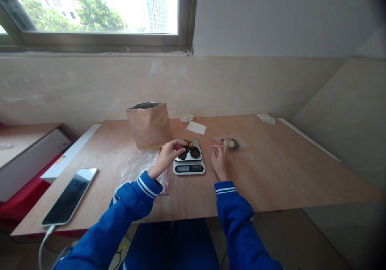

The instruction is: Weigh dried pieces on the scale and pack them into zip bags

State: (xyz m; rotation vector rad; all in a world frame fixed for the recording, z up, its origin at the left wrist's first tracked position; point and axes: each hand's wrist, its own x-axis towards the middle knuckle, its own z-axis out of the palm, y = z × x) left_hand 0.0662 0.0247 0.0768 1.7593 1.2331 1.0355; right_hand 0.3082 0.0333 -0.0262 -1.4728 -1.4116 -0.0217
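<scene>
A small white digital kitchen scale (189, 172) stands in the middle of the table, its display lit but too small to read surely. Several dark, round, dried-looking pieces (195, 152) lie on its plate, with tan, knobbly pieces (188, 142) behind them. My left hand (169, 154) reaches over the plate's left side, thumb and fingers closed on a dark dried piece (182, 155). To the scale's right, my right hand (220, 159) rests by the table, fingers loosely bent and apart, holding nothing visible. Just beyond it lies a clear bag (232, 142) with pale and dark pieces inside.
A brown paper pouch (150, 127) stands open-topped behind my left hand. Clear plastic bags (135, 166) lie under my left forearm. A charging phone (70, 197) is at the left. A white card (196, 127) and crumpled tissues (265, 118) lie farther back.
</scene>
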